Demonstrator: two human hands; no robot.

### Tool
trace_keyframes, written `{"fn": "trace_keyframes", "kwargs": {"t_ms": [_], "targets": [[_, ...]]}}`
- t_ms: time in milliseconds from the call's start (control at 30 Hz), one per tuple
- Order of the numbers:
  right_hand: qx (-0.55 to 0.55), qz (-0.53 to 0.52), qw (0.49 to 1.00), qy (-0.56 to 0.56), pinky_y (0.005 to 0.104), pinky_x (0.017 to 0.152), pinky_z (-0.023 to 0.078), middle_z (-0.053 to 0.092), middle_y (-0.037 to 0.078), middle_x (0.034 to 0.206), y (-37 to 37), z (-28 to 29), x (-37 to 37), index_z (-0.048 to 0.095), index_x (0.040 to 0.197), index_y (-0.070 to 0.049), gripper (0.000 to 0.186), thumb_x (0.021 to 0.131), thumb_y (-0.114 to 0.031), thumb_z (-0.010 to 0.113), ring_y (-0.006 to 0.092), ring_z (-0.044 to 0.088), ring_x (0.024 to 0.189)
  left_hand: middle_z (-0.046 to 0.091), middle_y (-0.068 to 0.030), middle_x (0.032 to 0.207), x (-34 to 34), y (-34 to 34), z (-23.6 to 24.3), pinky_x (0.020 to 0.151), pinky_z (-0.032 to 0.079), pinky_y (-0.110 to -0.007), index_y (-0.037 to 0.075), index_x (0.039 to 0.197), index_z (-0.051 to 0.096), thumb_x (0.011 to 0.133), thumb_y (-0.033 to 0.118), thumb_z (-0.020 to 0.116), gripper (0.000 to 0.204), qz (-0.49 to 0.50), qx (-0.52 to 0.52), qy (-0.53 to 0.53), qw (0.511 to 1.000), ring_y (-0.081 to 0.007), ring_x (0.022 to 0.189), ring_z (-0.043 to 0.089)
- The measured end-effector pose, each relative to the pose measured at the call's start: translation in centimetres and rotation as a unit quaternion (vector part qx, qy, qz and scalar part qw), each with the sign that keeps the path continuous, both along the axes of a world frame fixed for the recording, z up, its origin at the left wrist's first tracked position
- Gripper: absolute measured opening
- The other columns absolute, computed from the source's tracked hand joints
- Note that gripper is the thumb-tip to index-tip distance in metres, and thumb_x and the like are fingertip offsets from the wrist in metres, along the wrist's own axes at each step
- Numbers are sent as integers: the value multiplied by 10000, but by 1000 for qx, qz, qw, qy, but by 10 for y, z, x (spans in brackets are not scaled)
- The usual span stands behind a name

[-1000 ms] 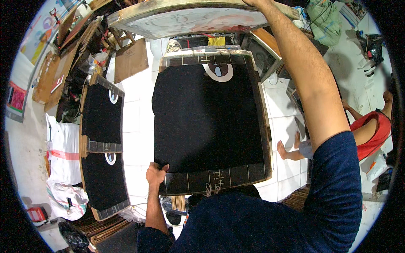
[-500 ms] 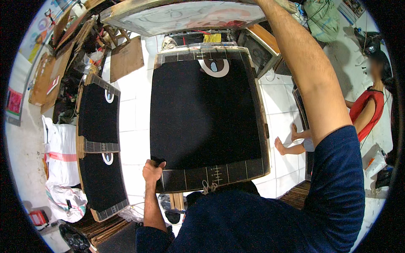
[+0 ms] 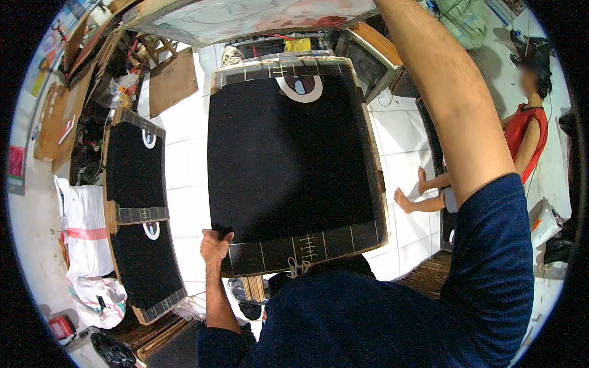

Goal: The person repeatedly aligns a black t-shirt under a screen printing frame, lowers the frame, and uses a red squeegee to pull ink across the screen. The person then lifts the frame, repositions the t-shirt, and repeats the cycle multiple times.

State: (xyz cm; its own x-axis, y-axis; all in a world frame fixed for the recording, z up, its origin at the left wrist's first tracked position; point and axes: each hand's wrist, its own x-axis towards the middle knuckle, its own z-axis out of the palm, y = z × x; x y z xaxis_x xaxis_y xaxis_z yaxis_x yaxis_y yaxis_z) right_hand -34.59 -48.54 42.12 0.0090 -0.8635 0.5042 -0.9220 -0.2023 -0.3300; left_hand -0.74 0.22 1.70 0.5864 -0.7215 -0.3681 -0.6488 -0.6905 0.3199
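Note:
A flat board [image 3: 276, 254] with ruled lines along its ends lies in front of me. Black cloth [image 3: 288, 165] is spread over it, with a white, brown and blue eye-shaped print [image 3: 313, 94] near its far edge. My left hand [image 3: 215, 246] is closed at the near left corner of the board, thumb on top beside the cloth's corner; its other fingers are partly hidden. My right arm [image 3: 457, 101] stretches up and forward past a raised, framed printing screen [image 3: 245, 17] at the far side. The right hand lies beyond the picture's upper edge.
At left, two more boards carry black cloths [image 3: 136, 165] with similar prints. Beside them stands a white wrapped bundle [image 3: 86, 211]. Brown cardboard [image 3: 173, 81] leans farther back. On the right, a person in a red top [image 3: 526, 135] sits with legs extended toward my board.
The whole view has shifted slightly, so the board and surroundings appear a little farther left and up. My left hand stays at the board's corner, and my right arm remains stretched forward.

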Motion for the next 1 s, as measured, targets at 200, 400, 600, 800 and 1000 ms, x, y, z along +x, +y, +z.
{"fn": "trace_keyframes", "kwargs": {"t_ms": [200,400,600,800,1000], "targets": [[26,8,999,31,487,1053,502,668,261,1304,-1,2,-1,700,1256,-9,683,906,-567,521,394,645,1241,686,-165,1011,23,11,-79,837,566,-460,14,1025,602,720,400,933,592,-8,-26,22,999,-359,928,711],[-4,37,999,-12,477,1040,508,685,283,1238,17,-11,-6,732,1184,-1,723,924,-627,480,413,658,1207,661,-216,1099,41,16,-95,910,545,-470,-21,1091,627,742,353,935,597,-48,-38,40,997,-371,1021,675],[-19,33,999,-34,512,969,532,726,289,1063,52,-56,-10,761,1028,7,631,961,-536,445,437,704,1061,583,-319,1379,19,-93,38,1090,468,-472,-100,1430,501,849,448,847,871,-54,-201,-13,978,-394,1299,583],[-236,113,964,-43,483,653,536,652,134,727,134,-198,-30,694,791,-120,209,903,-288,641,339,663,706,535,-163,1420,-43,-190,145,1046,491,-520,61,1529,365,1057,595,461,720,70,-490,616,613,-336,1261,569],[102,167,971,-138,468,938,496,657,145,1078,197,-360,-62,668,1137,-62,364,827,-235,749,346,628,1049,627,-137,1163,-66,-169,22,762,542,-474,100,1414,478,1045,695,346,712,385,-245,563,690,-297,949,623]]}}
